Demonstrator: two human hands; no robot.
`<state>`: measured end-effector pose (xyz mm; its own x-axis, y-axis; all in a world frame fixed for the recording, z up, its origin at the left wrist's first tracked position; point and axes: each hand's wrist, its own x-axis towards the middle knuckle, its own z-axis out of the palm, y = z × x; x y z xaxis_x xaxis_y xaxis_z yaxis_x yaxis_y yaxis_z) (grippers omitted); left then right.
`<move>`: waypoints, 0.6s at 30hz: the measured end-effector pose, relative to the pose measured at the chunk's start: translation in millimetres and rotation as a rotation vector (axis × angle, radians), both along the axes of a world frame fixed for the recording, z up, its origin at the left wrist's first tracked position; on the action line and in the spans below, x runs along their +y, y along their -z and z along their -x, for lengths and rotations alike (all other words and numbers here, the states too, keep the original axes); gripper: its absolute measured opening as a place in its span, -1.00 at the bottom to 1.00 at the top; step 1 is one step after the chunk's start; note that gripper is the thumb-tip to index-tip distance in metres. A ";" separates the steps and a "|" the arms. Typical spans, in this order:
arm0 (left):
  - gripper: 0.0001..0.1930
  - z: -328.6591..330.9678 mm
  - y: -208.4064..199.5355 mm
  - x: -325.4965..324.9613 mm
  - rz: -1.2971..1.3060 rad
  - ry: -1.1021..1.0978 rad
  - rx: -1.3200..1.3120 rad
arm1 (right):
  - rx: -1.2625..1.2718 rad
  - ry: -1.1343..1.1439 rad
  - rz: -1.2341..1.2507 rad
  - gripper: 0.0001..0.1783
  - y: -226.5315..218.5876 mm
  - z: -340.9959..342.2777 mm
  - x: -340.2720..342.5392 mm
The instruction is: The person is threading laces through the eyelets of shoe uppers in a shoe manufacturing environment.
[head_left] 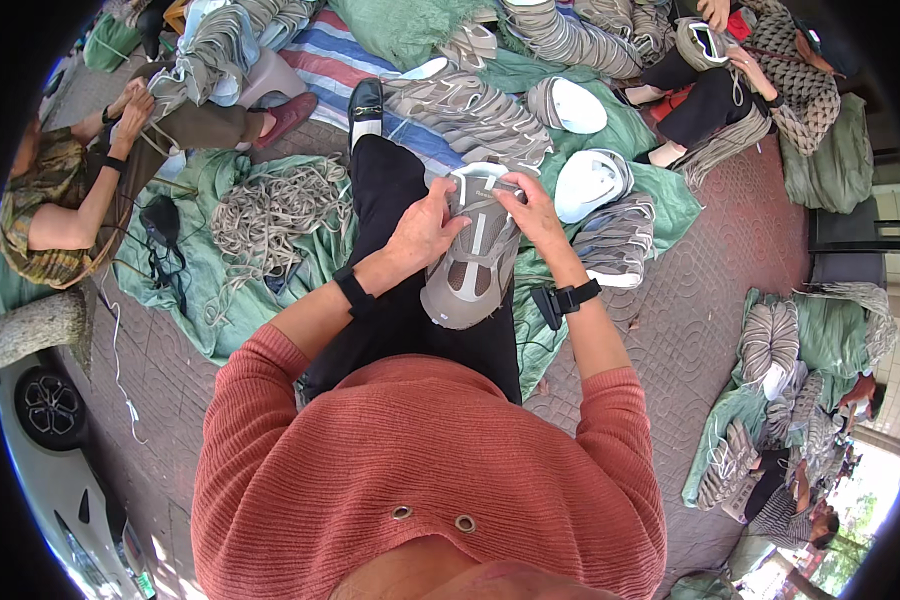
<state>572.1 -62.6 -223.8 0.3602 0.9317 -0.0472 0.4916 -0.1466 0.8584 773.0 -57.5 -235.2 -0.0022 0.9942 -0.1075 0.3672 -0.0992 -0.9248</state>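
A grey-brown shoe upper (463, 295) with a light strip down its middle rests over my lap, toe toward me. My left hand (418, 235) is closed on its left edge near the opening, the thumb toward the middle. Along the right edge of the opening, my right hand (533, 212) grips the upper with fingers bent over the rim. Whether a lace is between the fingers is too small to tell. Just beyond lies a row of nested grey shoe uppers (480, 110). Two pale-lined uppers (582, 185) and a short grey stack (615, 240) lie to the right.
A tangled heap of beige laces (280, 215) lies on a green sheet (195, 310) at left. One co-worker's hands (130, 110) work at far left; another's hand (750, 68) holds an upper at far right. A parked car (55, 470) stands lower left. More shoe bundles (770, 335) lie right.
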 end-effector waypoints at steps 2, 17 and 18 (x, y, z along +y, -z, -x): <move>-0.67 1.9 1.0 1.0 -0.016 -0.013 -0.069 | -0.403 0.029 -0.307 -0.71 -12.5 2.8 1.1; -0.78 -12.3 -41.9 15.8 -0.112 0.530 -0.346 | 0.153 -0.204 0.173 -0.87 -124.8 13.5 -47.8; -0.81 -5.0 -49.0 17.7 0.477 0.662 -0.437 | 0.152 -0.201 0.176 -0.87 -124.3 7.1 -50.1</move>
